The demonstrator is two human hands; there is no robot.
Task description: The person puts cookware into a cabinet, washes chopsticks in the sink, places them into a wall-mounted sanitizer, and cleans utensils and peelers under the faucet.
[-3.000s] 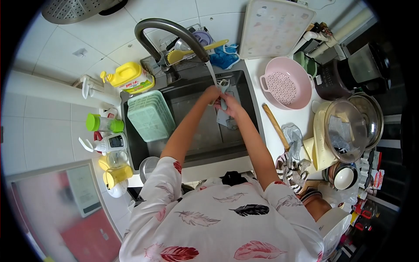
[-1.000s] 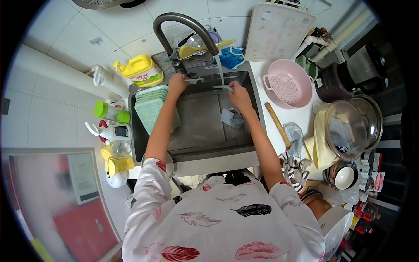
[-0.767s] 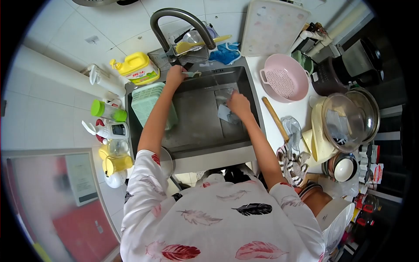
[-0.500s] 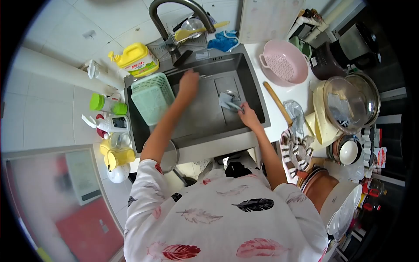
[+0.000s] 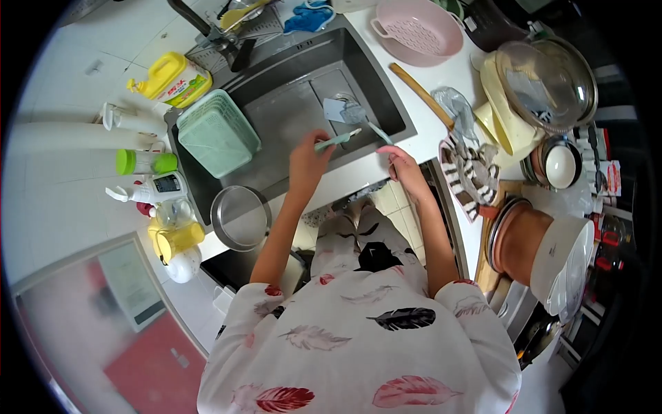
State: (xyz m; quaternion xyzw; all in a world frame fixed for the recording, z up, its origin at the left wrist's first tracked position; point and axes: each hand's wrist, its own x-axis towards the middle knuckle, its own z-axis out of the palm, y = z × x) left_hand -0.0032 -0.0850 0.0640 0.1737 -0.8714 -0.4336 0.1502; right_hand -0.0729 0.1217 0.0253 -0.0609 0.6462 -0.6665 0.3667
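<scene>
My left hand (image 5: 308, 162) is closed around a slim pale green tool (image 5: 336, 140) with a whitish tip, over the front part of the sink. Its exact kind is unclear. At the sink's front right edge, my right hand (image 5: 408, 172) pinches a thin pale green stick-like handle (image 5: 379, 133). Beyond both hands, a pale blue-grey flat piece (image 5: 334, 110) and a clear crumpled item lie on the floor of the grey sink (image 5: 276, 124). An upturned pale green basket (image 5: 217, 134) rests at the sink's left end.
A round metal pan (image 5: 240, 217) stands at the front left edge. On the right counter are a pink colander (image 5: 417, 31), a wooden handle (image 5: 420, 93), a plastic bag (image 5: 455, 110) and a striped cloth (image 5: 469, 172). Bottles, including a yellow jug (image 5: 169, 79), line the left.
My left hand has come from the sink's far side to its front, now holding a pale green tool. My right hand has drawn back from the blue-grey piece. The camera view has shifted.
</scene>
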